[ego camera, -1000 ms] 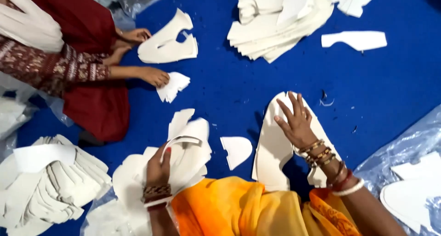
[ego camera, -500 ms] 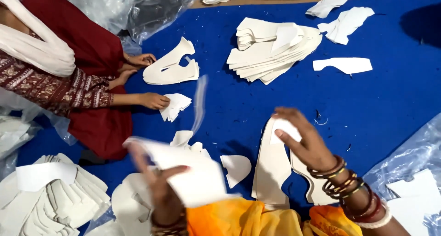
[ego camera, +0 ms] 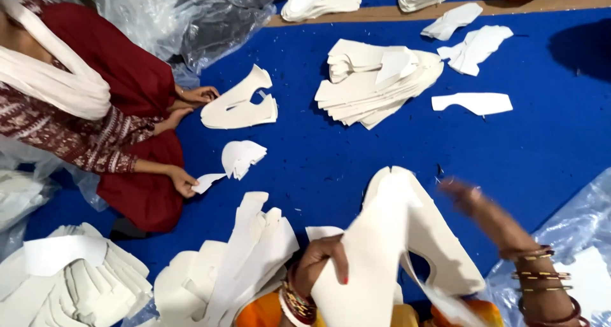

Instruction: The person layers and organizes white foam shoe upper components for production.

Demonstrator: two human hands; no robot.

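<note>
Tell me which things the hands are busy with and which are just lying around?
In use:
left hand gripping a large white cut-out piece
right hand, blurred, just above that piece's top

Lying about:
stack of white pieces
single white piece
clear plastic sheeting
pile of pieces

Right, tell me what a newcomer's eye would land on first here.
First, the large white cut piece at bottom centre, pinched at its edge by the left hand while the blurred right hand hovers beside it. Then the tall stack of white pieces on the blue mat, upper centre, and a second person's hand touching a small white scrap at left.
</note>
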